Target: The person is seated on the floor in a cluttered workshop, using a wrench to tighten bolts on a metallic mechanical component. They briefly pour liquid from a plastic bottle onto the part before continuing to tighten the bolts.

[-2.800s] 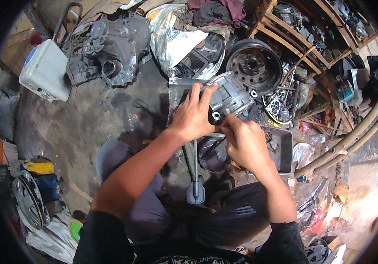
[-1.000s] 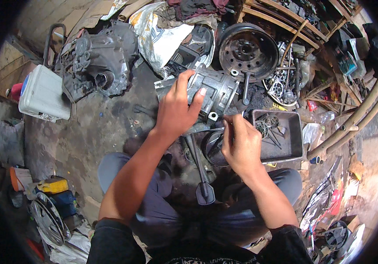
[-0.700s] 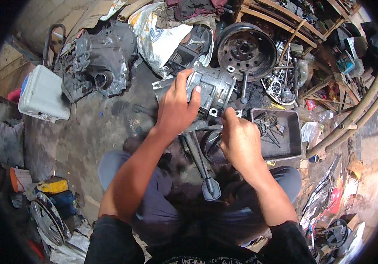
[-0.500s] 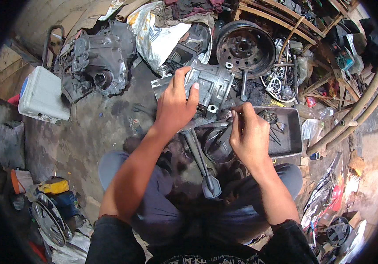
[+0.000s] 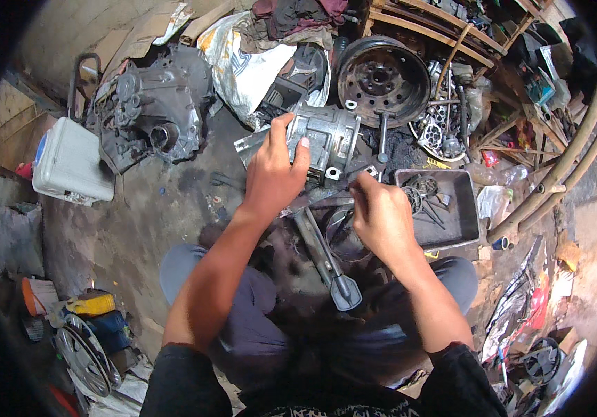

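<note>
1. Casing [image 5: 326, 132]: the silvery metal block lies on its side in front of you, nearer you than the wheel [image 5: 384, 76] and slightly to its left.

2. Your left hand [image 5: 274, 170] is on the casing's left end, the side farther from the wheel. Your forefinger reaches over the far edge and your thumb lies on the upper face, the two spread apart, with casing showing between and beyond them.

3. Your right hand [image 5: 383, 212] is nearer you than the wheel, almost straight below it. Its thumb and forefinger are drawn together just beside the casing's near right corner; you cannot tell from here whether anything is pinched between them.

4. A small metal piece [image 5: 366, 172] shows right at those fingertips, on the side toward the wheel; its contact with them is unclear.

5. The tray [image 5: 462, 212], with small loose parts [image 5: 425, 189] in it, sits nearer you than the wheel and to its right.

6. A round pan [image 5: 347, 240] and a flat-ended bar [image 5: 343, 292] lie well on your side of the wheel, toward your knees.

7. A large dark housing [image 5: 156, 104] stands well left of the wheel, with a white sack [image 5: 236, 73] between them.
</note>
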### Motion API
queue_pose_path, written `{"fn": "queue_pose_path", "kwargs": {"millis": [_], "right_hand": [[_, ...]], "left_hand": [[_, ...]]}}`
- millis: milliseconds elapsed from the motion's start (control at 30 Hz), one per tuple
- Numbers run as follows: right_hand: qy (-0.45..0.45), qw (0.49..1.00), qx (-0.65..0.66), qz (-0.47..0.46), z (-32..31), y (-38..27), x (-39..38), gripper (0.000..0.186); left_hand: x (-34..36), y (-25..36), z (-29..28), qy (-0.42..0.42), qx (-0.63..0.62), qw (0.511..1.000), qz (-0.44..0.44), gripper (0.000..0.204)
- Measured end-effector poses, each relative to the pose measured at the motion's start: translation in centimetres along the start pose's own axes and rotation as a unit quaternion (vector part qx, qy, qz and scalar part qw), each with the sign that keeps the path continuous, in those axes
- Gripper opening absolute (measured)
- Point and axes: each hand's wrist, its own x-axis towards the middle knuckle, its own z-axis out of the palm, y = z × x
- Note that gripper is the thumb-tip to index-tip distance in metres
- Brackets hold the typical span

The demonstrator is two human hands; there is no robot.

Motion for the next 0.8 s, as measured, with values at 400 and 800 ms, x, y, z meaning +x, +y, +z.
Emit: {"fn": "queue_pose_path", "kwargs": {"millis": [400, 800], "right_hand": [[0.164, 0.968, 0.186, -0.038, -0.3, 0.4, -0.6, 0.02], [0.157, 0.957, 0.242, 0.021, 0.3, 0.2, -0.3, 0.014]], "left_hand": [[0.2, -1.2, 0.3, 0.009, -0.017, 1.0, -0.01, 0.044], [3.2, -1.0, 0.4, 0.088, -0.164, 0.981, -0.049, 0.033]]}}
